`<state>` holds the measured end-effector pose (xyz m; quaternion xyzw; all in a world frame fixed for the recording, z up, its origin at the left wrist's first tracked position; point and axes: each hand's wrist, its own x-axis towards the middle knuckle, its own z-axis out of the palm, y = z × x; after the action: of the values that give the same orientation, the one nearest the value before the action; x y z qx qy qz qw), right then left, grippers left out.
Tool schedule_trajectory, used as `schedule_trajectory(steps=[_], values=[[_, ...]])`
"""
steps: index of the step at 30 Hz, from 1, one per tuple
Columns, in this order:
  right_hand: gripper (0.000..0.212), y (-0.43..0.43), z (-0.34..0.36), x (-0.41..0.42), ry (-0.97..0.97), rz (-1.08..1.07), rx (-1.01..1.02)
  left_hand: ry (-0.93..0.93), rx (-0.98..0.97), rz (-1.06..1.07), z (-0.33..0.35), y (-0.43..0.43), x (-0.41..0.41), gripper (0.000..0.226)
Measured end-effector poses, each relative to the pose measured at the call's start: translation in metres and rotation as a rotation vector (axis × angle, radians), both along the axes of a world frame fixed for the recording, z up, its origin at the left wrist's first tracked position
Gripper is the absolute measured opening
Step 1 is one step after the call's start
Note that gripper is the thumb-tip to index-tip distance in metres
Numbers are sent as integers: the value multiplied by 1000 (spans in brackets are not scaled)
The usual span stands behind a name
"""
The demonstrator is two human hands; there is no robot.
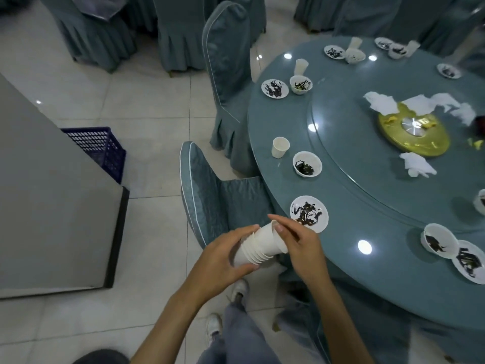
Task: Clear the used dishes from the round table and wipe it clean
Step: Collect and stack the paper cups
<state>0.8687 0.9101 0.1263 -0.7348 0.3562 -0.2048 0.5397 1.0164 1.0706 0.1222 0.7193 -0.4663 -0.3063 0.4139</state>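
Stack of nested white paper cups (258,248), light and crushable, sits just off the round teal surface (341,271). Our left grip (223,254) wraps its base, our right grip (301,245) pinches the top rim. We'd squeeze the sides only gently.

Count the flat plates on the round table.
6 plates: one at the near edge, one at lower right, one at left, three along the far edge. Others may lie out of frame.
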Motion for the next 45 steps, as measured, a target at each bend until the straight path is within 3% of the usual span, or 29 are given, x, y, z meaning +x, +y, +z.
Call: schedule_trajectory(steps=[3, 7, 9, 11, 21, 27, 32, 42, 45], values=[[30, -11, -12, 21, 4, 39, 8, -14, 17, -19, 1, -18, 21, 76], [33, -17, -10, 54, -33, 71, 200, 22, 17, -8, 12, -34, 50, 78], [46, -19, -5, 72, -45, 97, 240, 34, 12, 16, 14, -38, 66, 80], [58, -21, 2, 90, -28, 107, 210, 40, 15, 35, 15, -41, 83, 81], [54, -17, 9, 191, 55, 159, 160, 85, 7, -104, -1, -51, 214, 76], [63, 19, 20, 293, 40, 29, 125, 96, -107, -229, 3, -51, 318, 79], [52, 28, 39, 353, 50, -50, 167, 93, -148, -240, 8, -49, 371, 81], [57, 2, 32, 380, 35, -69, 203, 110, -84, -428, 1, -94, 422, 77], [64, -32, 15, 376, -11, -190, 236, 118, -84, -434, -4, -123, 431, 75]])
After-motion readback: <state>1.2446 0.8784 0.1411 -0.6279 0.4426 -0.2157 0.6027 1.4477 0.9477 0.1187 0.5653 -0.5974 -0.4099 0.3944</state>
